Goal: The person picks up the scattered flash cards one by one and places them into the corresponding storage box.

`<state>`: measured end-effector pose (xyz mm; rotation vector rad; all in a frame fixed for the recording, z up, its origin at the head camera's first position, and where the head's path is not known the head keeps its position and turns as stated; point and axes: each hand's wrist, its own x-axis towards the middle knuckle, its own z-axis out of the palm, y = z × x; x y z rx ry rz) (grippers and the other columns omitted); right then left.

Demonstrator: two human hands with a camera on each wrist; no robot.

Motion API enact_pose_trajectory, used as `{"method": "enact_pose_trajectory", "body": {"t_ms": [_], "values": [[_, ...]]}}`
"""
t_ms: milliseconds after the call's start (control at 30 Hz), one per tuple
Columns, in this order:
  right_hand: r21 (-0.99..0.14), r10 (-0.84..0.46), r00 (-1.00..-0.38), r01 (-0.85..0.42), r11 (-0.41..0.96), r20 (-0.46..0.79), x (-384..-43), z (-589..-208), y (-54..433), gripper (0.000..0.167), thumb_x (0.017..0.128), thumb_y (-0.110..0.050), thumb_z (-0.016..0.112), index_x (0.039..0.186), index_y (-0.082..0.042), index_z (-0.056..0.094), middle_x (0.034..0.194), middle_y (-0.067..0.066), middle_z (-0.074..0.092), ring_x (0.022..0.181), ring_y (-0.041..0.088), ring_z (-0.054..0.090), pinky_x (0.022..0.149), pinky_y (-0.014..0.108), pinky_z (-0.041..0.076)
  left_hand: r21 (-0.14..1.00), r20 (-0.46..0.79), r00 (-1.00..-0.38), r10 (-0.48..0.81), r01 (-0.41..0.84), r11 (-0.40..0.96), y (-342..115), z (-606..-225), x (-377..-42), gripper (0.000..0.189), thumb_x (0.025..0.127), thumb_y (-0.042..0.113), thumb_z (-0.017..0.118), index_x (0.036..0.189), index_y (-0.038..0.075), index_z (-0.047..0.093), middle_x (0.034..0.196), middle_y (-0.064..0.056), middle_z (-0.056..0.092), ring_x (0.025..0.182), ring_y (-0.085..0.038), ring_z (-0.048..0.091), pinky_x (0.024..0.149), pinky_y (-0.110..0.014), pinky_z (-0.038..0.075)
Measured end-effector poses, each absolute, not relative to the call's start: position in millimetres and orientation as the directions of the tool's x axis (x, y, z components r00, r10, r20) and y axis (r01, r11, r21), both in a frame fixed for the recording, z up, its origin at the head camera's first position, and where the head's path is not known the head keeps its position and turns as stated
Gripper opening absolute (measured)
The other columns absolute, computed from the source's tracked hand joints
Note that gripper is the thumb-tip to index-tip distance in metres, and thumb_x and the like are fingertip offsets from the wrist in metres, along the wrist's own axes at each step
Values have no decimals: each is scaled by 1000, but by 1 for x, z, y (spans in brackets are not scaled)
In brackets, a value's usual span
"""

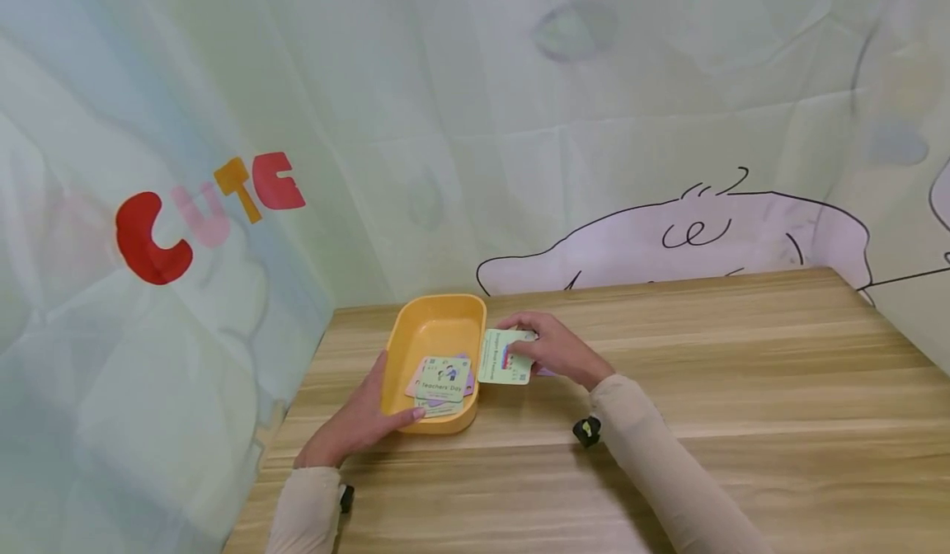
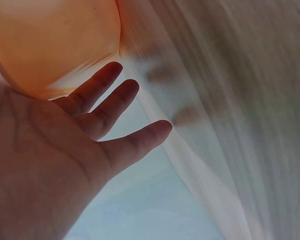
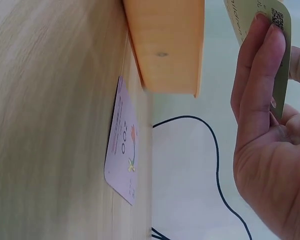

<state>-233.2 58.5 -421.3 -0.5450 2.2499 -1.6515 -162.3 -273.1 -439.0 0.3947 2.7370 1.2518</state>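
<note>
A yellow tray (image 1: pixel 436 307) stands toward the table's left side. Green and purple cards lie in its near end, with a "Teachers' Day" card (image 1: pixel 445 377) on top. My left hand (image 1: pixel 364 414) rests against the tray's near-left corner, its thumb over the rim; in the left wrist view the visible fingers (image 2: pixel 107 105) stretch out along the outer wall. Just past the tray's right rim, my right hand (image 1: pixel 549 346) pinches green cards (image 1: pixel 499 366), "Dragon Boat Festival" facing up and "Children" lettering on the underside. Below that hand lies a purple "ZOO" card (image 3: pixel 124 145).
The wooden table (image 1: pixel 712 389) extends to the right. A printed curtain (image 1: pixel 416 166) hangs behind it and along the left. Small black devices (image 1: pixel 586 431) sit at both wrists.
</note>
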Motion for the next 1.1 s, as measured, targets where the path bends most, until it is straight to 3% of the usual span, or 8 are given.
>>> {"method": "enact_pose_trajectory", "body": {"t_ms": [233,667,1100], "values": [[-959,-472,-882,-136,249,3,-233,-419,53,33,96,-12,65,128,-17,67,113,9,68,80,22,69,64,37,58,745,-14,-967,256,161,647,-274,-440,-162,111,82,44,83,161,16,11,153,-12,40,126,-29,47,112,-54,34],[-968,-472,-882,-114,225,-6,-235,-418,42,35,96,-10,63,130,-15,66,119,7,68,85,22,71,69,37,60,742,-8,-965,261,170,649,-273,-441,-163,107,82,43,83,160,18,14,148,-11,44,122,-29,50,110,-52,37],[-965,-481,-877,-130,229,4,-237,-416,35,35,94,-8,68,128,-15,68,116,9,66,83,22,70,69,38,60,733,-5,-965,261,173,657,-272,-439,-163,105,84,42,82,160,16,14,149,-11,43,121,-29,49,109,-52,38]]}}
